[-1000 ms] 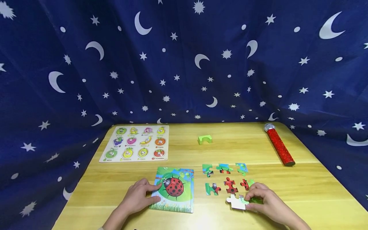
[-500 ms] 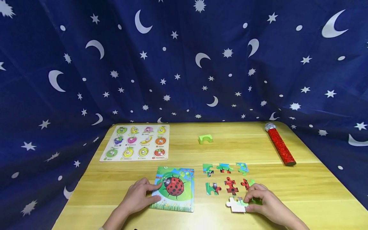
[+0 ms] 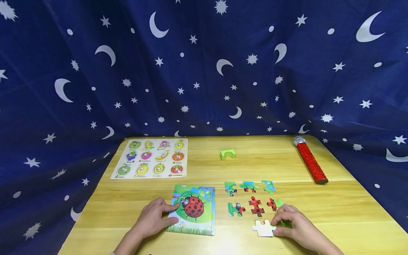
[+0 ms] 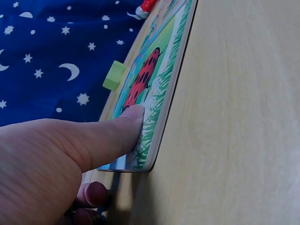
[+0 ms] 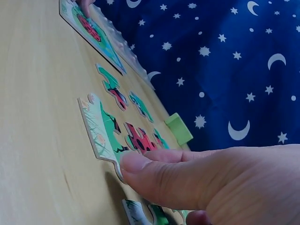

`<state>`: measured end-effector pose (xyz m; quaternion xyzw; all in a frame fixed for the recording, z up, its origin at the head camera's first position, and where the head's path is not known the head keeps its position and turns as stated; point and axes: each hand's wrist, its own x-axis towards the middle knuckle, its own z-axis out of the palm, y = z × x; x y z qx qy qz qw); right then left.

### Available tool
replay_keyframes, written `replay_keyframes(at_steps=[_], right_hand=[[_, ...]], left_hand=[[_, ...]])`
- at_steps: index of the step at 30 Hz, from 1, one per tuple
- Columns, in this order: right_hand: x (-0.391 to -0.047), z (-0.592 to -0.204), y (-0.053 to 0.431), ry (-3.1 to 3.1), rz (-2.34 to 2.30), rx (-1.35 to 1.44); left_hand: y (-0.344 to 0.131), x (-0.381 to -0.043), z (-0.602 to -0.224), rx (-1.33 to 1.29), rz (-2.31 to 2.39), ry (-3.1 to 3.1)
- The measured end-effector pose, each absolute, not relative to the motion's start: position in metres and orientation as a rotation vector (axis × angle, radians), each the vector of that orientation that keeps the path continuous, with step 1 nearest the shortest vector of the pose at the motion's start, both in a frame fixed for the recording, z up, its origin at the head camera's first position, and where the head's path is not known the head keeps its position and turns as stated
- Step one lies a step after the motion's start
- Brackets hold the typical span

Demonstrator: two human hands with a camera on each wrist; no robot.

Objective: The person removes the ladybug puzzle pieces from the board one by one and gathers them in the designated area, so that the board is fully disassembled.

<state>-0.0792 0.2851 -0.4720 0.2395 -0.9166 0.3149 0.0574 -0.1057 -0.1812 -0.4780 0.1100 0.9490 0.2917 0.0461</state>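
Observation:
My left hand rests on the left side of a square ladybug puzzle board. In the left wrist view its thumb presses on the printed grass near the board's corner. My right hand pinches a jigsaw piece at its right end, thumb on the near side. The piece looks pale from above; in the right wrist view it shows white ground, grass and a green patch. Just beyond it lie several loose ladybug pieces in two rows. Another piece lies below the right hand, partly hidden by it.
A fruit peg board lies at the back left. A green arch block stands at the back middle. At the back right lies a red glitter toy microphone. A blue star-and-moon cloth hangs behind the wooden table.
The pinched piece has shifted slightly toward the near edge of the table and its tilt has changed a little. My left hand has stayed on the board.

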Motion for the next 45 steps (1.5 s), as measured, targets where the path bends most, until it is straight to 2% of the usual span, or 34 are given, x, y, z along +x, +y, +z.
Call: replay_keyframes(at_steps=[18, 28, 45], right_hand=[[-0.081, -0.468, 0.274, -2.852, 0.799, 0.782], [-0.079, -0.466, 0.276, -3.02, 0.772, 0.655], [-0.078, -0.467, 0.278, -2.961, 0.735, 0.683]], left_hand=[[-0.18, -0.107, -0.477, 0.322, 0.871, 2.906], [-0.18, -0.106, -0.476, 0.326, 0.881, 2.912], [-0.181, -0.105, -0.476, 0.337, 0.906, 2.897]])
